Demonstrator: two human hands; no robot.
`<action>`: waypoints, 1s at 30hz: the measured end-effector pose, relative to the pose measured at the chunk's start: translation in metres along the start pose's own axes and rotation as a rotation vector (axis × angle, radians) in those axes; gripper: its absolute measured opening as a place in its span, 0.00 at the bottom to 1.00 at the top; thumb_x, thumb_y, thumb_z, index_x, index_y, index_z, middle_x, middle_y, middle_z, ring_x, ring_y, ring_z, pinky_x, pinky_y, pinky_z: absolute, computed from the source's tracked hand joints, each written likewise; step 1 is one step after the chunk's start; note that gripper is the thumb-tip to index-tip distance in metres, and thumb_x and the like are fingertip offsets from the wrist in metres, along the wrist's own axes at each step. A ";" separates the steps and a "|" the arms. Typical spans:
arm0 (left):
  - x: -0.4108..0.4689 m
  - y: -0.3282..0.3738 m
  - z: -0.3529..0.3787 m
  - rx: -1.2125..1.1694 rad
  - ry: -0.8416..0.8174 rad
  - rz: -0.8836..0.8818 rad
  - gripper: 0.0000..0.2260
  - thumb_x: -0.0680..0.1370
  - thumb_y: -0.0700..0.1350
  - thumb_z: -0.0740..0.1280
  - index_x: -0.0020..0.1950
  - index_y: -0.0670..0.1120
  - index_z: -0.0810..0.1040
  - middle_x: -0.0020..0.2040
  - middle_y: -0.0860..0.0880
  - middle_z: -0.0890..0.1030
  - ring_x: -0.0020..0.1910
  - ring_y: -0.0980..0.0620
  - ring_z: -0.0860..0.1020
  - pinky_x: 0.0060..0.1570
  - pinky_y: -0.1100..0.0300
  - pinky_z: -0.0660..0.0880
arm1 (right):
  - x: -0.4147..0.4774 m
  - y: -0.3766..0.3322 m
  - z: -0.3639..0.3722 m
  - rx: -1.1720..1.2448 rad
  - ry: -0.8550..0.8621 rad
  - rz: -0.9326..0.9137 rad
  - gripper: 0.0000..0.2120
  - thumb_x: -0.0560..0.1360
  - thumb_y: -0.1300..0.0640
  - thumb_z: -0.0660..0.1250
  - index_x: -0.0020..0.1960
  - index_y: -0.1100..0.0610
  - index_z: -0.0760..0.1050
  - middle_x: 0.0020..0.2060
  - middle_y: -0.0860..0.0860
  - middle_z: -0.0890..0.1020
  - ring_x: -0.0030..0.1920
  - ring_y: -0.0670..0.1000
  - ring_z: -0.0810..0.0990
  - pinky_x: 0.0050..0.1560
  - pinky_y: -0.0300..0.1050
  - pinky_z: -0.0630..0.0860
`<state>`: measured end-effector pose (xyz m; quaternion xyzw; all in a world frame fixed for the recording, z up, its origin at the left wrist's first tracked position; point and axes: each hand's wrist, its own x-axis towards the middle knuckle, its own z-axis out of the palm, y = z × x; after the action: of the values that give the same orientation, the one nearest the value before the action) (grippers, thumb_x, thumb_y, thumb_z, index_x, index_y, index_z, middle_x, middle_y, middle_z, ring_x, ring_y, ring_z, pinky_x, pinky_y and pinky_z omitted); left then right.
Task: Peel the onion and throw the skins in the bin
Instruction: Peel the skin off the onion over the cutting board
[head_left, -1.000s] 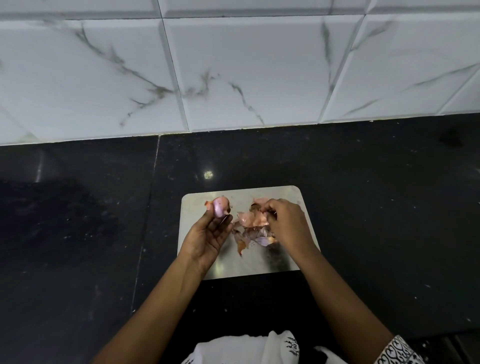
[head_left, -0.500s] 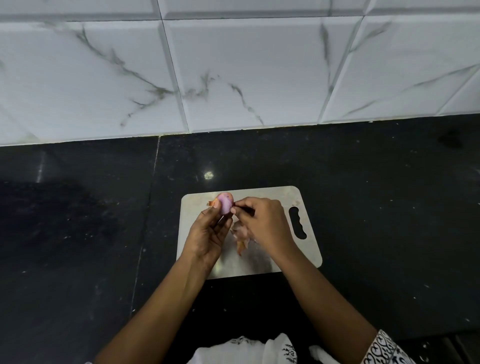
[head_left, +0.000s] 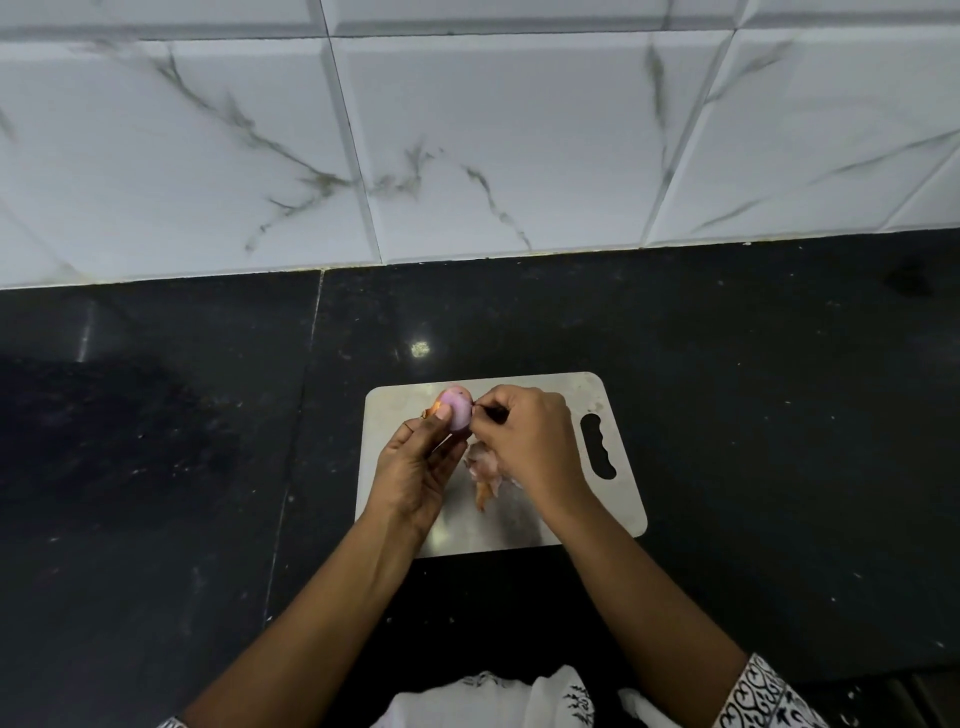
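A small pink-purple onion (head_left: 458, 409) is held up over the steel cutting board (head_left: 613, 509) by my left hand (head_left: 418, 467), thumb on its left side. A scrap of orange skin sticks out by the thumb. My right hand (head_left: 524, 441) pinches at the onion's right side with thumb and forefinger; I cannot tell if a strip of skin is between them. A heap of loose pinkish and orange onion skins (head_left: 483, 475) lies on the board below the hands, partly hidden by my right hand. No bin is in view.
The board lies on a black stone counter (head_left: 753, 395) with a handle slot (head_left: 597, 447) at its right end. A white marble-tiled wall (head_left: 467, 145) rises behind the counter. White patterned clothing shows at the bottom edge.
My right hand left the skin heap and moved left and up to the onion, uncovering the board's handle slot. My left hand lifted the onion slightly.
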<state>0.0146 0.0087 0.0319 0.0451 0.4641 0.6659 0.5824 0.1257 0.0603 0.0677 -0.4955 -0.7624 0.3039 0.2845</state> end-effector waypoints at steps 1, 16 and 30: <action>0.000 -0.001 0.000 -0.004 -0.002 -0.005 0.15 0.74 0.42 0.68 0.59 0.38 0.77 0.49 0.45 0.83 0.43 0.55 0.84 0.42 0.66 0.79 | 0.000 -0.001 0.001 -0.025 0.022 -0.007 0.11 0.72 0.50 0.69 0.41 0.58 0.81 0.34 0.52 0.84 0.35 0.49 0.80 0.42 0.45 0.77; -0.012 0.001 0.007 -0.046 0.050 -0.151 0.09 0.77 0.46 0.65 0.49 0.42 0.80 0.37 0.45 0.85 0.37 0.52 0.84 0.42 0.63 0.80 | 0.014 0.017 -0.022 -0.018 -0.073 0.006 0.04 0.70 0.60 0.71 0.45 0.54 0.79 0.41 0.47 0.82 0.39 0.44 0.80 0.43 0.41 0.79; -0.013 0.006 0.011 -0.010 0.062 -0.195 0.09 0.77 0.49 0.66 0.49 0.45 0.81 0.36 0.46 0.85 0.34 0.52 0.84 0.39 0.62 0.81 | 0.003 0.010 -0.019 0.064 -0.089 -0.079 0.11 0.73 0.51 0.69 0.54 0.51 0.81 0.48 0.49 0.85 0.47 0.46 0.82 0.51 0.46 0.79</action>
<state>0.0207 0.0050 0.0484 -0.0238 0.4807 0.6095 0.6299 0.1442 0.0693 0.0728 -0.4415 -0.7832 0.3386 0.2778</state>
